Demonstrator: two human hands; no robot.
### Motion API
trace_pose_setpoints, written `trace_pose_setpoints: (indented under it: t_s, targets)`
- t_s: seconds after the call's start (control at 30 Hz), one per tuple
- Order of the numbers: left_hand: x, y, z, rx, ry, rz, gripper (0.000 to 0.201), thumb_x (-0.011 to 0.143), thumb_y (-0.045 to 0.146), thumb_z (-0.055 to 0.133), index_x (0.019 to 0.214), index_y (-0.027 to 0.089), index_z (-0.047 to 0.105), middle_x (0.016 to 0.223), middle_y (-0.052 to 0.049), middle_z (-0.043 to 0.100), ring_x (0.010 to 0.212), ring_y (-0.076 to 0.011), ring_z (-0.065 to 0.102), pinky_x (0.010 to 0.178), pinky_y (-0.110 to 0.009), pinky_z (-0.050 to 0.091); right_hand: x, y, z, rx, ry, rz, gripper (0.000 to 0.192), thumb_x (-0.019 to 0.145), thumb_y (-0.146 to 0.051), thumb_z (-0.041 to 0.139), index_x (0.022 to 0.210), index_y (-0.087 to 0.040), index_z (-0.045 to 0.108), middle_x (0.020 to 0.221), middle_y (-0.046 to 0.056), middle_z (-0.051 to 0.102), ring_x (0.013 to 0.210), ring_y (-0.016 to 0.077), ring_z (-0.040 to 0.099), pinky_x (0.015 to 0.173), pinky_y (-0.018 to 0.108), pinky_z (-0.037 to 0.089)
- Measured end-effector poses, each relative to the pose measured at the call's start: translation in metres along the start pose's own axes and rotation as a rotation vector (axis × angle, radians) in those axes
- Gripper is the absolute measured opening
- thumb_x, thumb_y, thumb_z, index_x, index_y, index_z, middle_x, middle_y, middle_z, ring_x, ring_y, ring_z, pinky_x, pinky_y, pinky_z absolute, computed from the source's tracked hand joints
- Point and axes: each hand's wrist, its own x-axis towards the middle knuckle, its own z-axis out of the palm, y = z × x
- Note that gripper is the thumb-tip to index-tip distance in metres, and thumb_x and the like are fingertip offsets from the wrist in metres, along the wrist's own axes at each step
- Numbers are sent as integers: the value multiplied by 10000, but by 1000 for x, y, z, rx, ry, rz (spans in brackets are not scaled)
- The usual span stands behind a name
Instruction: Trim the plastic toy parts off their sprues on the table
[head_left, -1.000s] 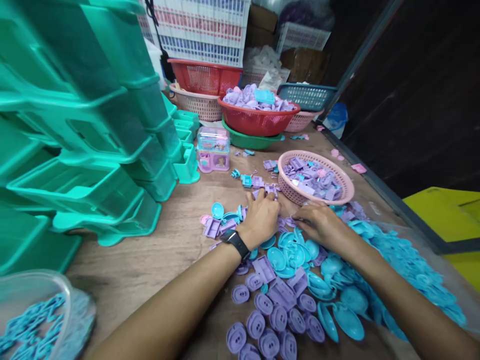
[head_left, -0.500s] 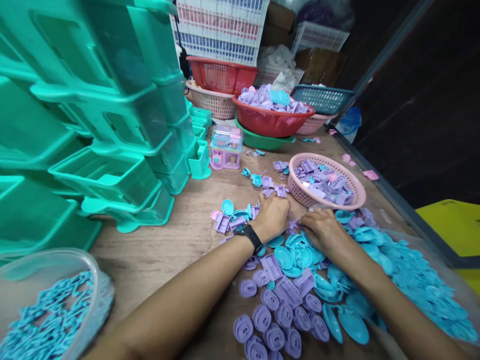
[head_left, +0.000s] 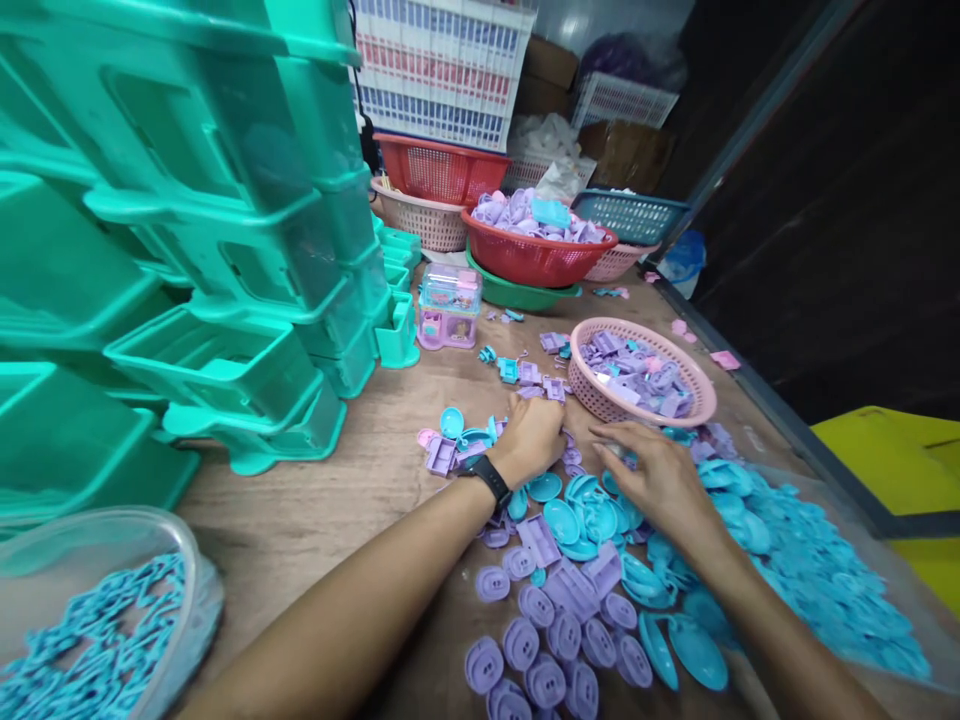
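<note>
My left hand [head_left: 531,440] lies knuckles up on the wooden table [head_left: 300,520], its fingers curled down into the scattered small purple parts [head_left: 551,388] just ahead of them; whether they pinch one, I cannot tell, since the back of the hand hides the tips. A black wristband [head_left: 487,477] sits on that wrist. My right hand [head_left: 660,478] rests just beside it, palm down, fingers [head_left: 611,435] stretched loosely forward and flat, touching the table at the near edge of the pink basket [head_left: 697,410]. Nothing visible is gripped in it.

Beyond my fingertips the pink basket holds more purple pieces. Under and behind both hands lie turquoise round dishes [head_left: 577,515], and closer to my body a cluster of purple button-shaped discs [head_left: 544,650]. To the right of my right hand spreads a heap of blue parts [head_left: 817,570]. Off to the left of my left hand stand stacked teal housings [head_left: 225,280], and near my left elbow a clear tub [head_left: 112,560] with blue chain links [head_left: 82,640]. Well ahead sits a small finished toy box [head_left: 448,308] and a red basket [head_left: 536,255] heaped with purple parts.
</note>
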Motion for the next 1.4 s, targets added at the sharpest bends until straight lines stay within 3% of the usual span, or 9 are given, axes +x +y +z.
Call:
trace_pose_setpoints:
  t_s: [0.13, 0.27, 0.37, 0.5, 0.67, 0.87, 1.2, 1.4]
  targets:
    - [-2, 5, -15, -172, 4, -92, 191, 854, 198, 624, 890, 111, 789, 862, -121, 774, 852, -239, 710, 817, -330, 493, 10, -7, 10, -9, 22, -142, 257, 950, -235, 542, 1084, -183, 755, 1034, 106, 783, 946, 296, 723, 832, 462, 553]
    - [-3, 9, -28, -287, 0, -216, 199, 804, 257, 697, 830, 80, 783, 817, -109, 762, 751, -217, 678, 618, -275, 439, 8, -5, 7, -34, 52, -209, 249, 966, -263, 558, 1104, -202, 757, 1051, 102, 787, 933, 308, 724, 833, 487, 541]
    - [-7, 8, -27, -290, -15, -162, 149, 811, 227, 681, 811, 114, 779, 852, -96, 772, 820, -228, 688, 701, -296, 463, 5, 2, 2, 62, 18, -176, 228, 960, -283, 587, 1062, -210, 778, 1012, 88, 803, 897, 277, 753, 811, 423, 567]
    - [-15, 3, -13, -179, -41, 7, 174, 798, 115, 624, 830, 192, 777, 923, -78, 787, 1014, -284, 685, 960, -451, 439, 3, 14, -4, 194, -121, 25, 201, 901, -316, 653, 1000, -240, 811, 917, 49, 816, 812, 261, 777, 721, 351, 603]
    - [-20, 1, -2, -102, -97, 79, 164, 753, 87, 628, 778, 196, 749, 947, -89, 777, 1091, -334, 647, 988, -557, 411, 6, 16, -3, 314, -226, 139, 176, 831, -319, 718, 951, -251, 826, 927, 43, 817, 853, 272, 783, 764, 343, 621]
    - [-17, 3, -4, -96, -133, 42, 148, 747, 89, 632, 755, 183, 747, 907, -97, 773, 1108, -342, 626, 985, -574, 401, 9, 18, 3, 326, -264, 74, 173, 855, -301, 704, 959, -238, 826, 913, 60, 816, 827, 266, 781, 760, 351, 621]
    - [-16, 14, -5, -73, -124, -162, 144, 784, 148, 623, 813, 159, 763, 869, -124, 761, 1121, -355, 606, 940, -525, 423, 19, 25, 2, 175, -304, -249, 211, 889, -168, 675, 1019, -268, 809, 971, 58, 813, 896, 247, 757, 809, 361, 585]
    - [-20, 5, -9, -48, -10, -24, 174, 783, 133, 625, 865, 185, 770, 984, -125, 769, 1188, -361, 553, 972, -544, 372, 11, 18, 10, 52, -270, -258, 221, 891, -108, 636, 990, -209, 805, 955, 102, 806, 861, 248, 740, 833, 386, 552]
